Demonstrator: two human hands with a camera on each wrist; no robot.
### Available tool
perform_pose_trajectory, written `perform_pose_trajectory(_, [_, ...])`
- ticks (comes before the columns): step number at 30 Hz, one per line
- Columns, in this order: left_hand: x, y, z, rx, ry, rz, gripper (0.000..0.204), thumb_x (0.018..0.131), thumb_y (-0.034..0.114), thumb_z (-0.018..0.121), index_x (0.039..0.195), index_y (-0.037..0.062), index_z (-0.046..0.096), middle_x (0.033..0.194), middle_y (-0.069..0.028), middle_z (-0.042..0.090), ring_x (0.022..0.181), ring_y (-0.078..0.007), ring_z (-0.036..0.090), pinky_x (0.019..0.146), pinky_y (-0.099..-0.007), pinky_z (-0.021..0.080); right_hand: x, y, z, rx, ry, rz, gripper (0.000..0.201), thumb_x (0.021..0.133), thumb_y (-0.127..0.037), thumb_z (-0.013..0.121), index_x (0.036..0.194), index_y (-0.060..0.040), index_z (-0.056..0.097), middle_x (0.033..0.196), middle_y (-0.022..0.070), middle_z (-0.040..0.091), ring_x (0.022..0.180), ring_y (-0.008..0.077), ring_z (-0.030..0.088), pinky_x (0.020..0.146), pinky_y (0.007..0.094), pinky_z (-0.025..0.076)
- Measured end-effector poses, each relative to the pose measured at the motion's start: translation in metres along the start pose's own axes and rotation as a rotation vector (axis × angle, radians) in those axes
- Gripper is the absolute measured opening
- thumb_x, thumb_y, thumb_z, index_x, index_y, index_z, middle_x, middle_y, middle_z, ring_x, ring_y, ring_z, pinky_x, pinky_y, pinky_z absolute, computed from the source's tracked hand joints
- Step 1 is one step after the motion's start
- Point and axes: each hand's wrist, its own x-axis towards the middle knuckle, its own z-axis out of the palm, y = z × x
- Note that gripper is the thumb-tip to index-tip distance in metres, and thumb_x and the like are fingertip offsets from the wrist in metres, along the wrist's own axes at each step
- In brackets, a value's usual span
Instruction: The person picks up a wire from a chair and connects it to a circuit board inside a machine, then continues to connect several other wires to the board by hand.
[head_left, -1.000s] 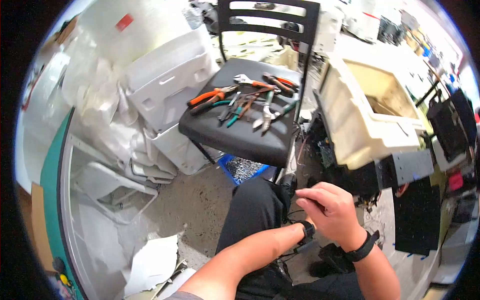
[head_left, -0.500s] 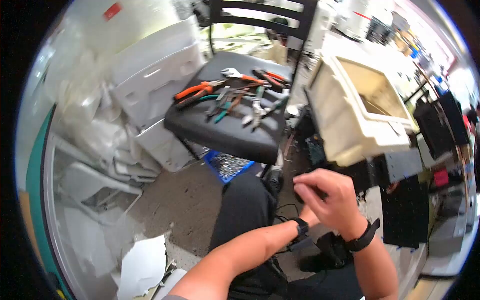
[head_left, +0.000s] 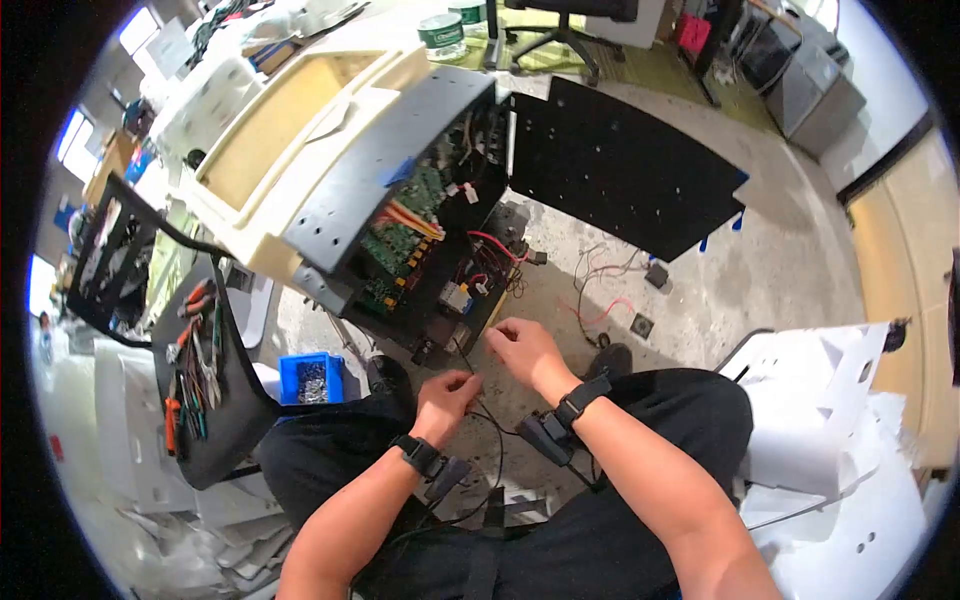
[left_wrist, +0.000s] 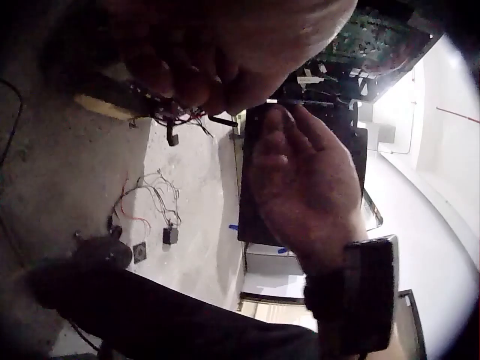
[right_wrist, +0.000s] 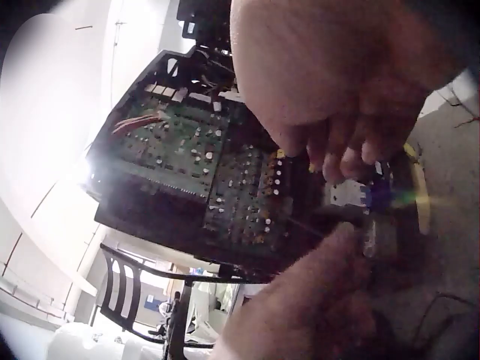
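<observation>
In the head view my left hand (head_left: pixel 447 400) is held low over the floor, its fingers loosely curled. A thin dark cable passes close to its fingertips. To its right and slightly farther forward is my right hand (head_left: pixel 530 352), fingers bent loosely, with nothing seen between them. Both are just in front of an opened machine housing with green circuit boards (head_left: pixel 425 190), coloured wires and a ribbon of orange leads (head_left: pixel 412 218). The right wrist view shows the boards (right_wrist: pixel 180 150) beyond the hands. A black panel (head_left: pixel 620 165) stands out from the housing's right side.
On the left, a black chair seat (head_left: pixel 235 400) carries several pliers (head_left: pixel 210 380). A blue bin (head_left: pixel 290 380) of small metal parts sits below it. Loose wires and a small black block (head_left: pixel 656 275) lie on the floor. White plastic panels (head_left: pixel 810 400) lie at the right.
The head view has swung right, from the chair with the pliers to the opened machine. My hands, which overlapped before, are now apart in front of its circuit boards.
</observation>
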Motion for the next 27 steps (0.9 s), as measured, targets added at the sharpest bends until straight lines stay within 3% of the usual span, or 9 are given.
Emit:
perform_pose_trajectory(2, [0.013,-0.002,0.005,-0.055,0.001,0.010,0.028,0.083,0.027,0.064,0.087,-0.0013,0.064,0.072,-0.0010,0.060,0.060,-0.0072,0.050,0.053,-0.0225,0.039,0.000,0.014,0.000,-0.002,-0.107,0.060,0.035,0.085,-0.032,0.050,0.094,-0.0006,0.063,0.091,0.0191,0.063,0.088,0.0359,0.059,0.075,0.0402,0.046])
perform_pose_trajectory(10, [0.030,0.021,0.022,-0.207,-0.003,0.046,0.019,0.087,0.024,0.058,0.086,0.0053,0.060,0.070,0.0037,0.052,0.059,-0.0060,0.044,0.054,-0.0215,0.035,0.005,0.039,0.006,0.084,-0.141,-0.005,0.034,0.084,-0.029,0.051,0.095,0.0004,0.063,0.091,0.0182,0.064,0.087,0.0341,0.060,0.076,0.0390,0.047])
perform_pose_trajectory(12, [0.033,0.023,0.021,-0.258,0.030,0.013,0.021,0.087,0.026,0.059,0.086,0.0053,0.060,0.071,0.0041,0.052,0.060,-0.0054,0.044,0.054,-0.0211,0.035,0.008,0.041,0.006,0.242,-0.192,-0.021,0.030,0.083,-0.023,0.056,0.098,0.0027,0.062,0.077,0.0089,0.065,0.064,0.0149,0.060,0.061,0.0291,0.047])
perform_pose_trajectory(16, [0.030,0.044,0.020,-0.099,0.137,0.070,0.031,0.085,0.025,0.062,0.104,0.0003,0.061,0.075,0.0020,0.056,0.059,-0.0050,0.044,0.052,-0.0195,0.035,0.014,0.042,0.016,0.432,-0.144,0.038,0.028,0.081,-0.019,0.058,0.097,0.0029,0.062,0.074,0.0077,0.065,0.064,0.0134,0.060,0.059,0.0271,0.046])
perform_pose_trajectory(17, [0.031,0.046,0.018,-0.052,0.191,0.112,0.047,0.086,0.023,0.059,0.126,0.0015,0.045,0.078,0.0006,0.056,0.058,-0.0056,0.046,0.050,-0.0199,0.036,0.017,0.042,0.016,0.374,-0.118,0.054,0.028,0.080,-0.019,0.057,0.098,0.0027,0.063,0.073,0.0079,0.065,0.063,0.0135,0.060,0.059,0.0269,0.047])
perform_pose_trajectory(22, [0.025,0.072,0.014,-0.094,0.520,0.309,0.070,0.087,0.014,0.053,0.141,0.0100,0.008,0.089,-0.0052,0.055,0.059,-0.0090,0.050,0.051,-0.0235,0.042,0.019,0.041,0.016,0.285,-0.054,0.039,0.030,0.078,-0.019,0.057,0.098,0.0024,0.063,0.070,0.0083,0.064,0.061,0.0139,0.061,0.059,0.0268,0.047])
perform_pose_trajectory(23, [0.028,0.075,0.010,-0.106,0.598,0.354,0.076,0.087,0.011,0.051,0.142,0.0135,-0.002,0.092,-0.0070,0.055,0.060,-0.0103,0.051,0.051,-0.0247,0.043,0.016,0.035,0.014,0.321,-0.080,0.103,0.029,0.077,-0.021,0.056,0.097,-0.0012,0.065,0.079,0.0118,0.065,0.072,0.0219,0.062,0.067,0.0313,0.047])
perform_pose_trajectory(24, [0.032,0.078,0.008,-0.099,0.595,0.356,0.076,0.087,0.011,0.051,0.142,0.0135,-0.002,0.092,-0.0070,0.055,0.060,-0.0103,0.051,0.051,-0.0247,0.043,0.014,0.031,0.013,0.357,-0.105,0.168,0.029,0.076,-0.023,0.055,0.096,-0.0047,0.066,0.088,0.0154,0.066,0.083,0.0298,0.063,0.076,0.0357,0.048])
perform_pose_trajectory(27, [0.044,0.083,0.005,-0.049,0.686,0.243,0.080,0.085,0.007,0.051,0.142,0.0181,-0.005,0.096,-0.0082,0.054,0.064,-0.0134,0.055,0.053,-0.0254,0.045,0.013,0.036,0.019,0.406,-0.106,0.154,0.030,0.076,-0.024,0.056,0.096,-0.0049,0.066,0.089,0.0153,0.066,0.085,0.0297,0.062,0.077,0.0357,0.047])
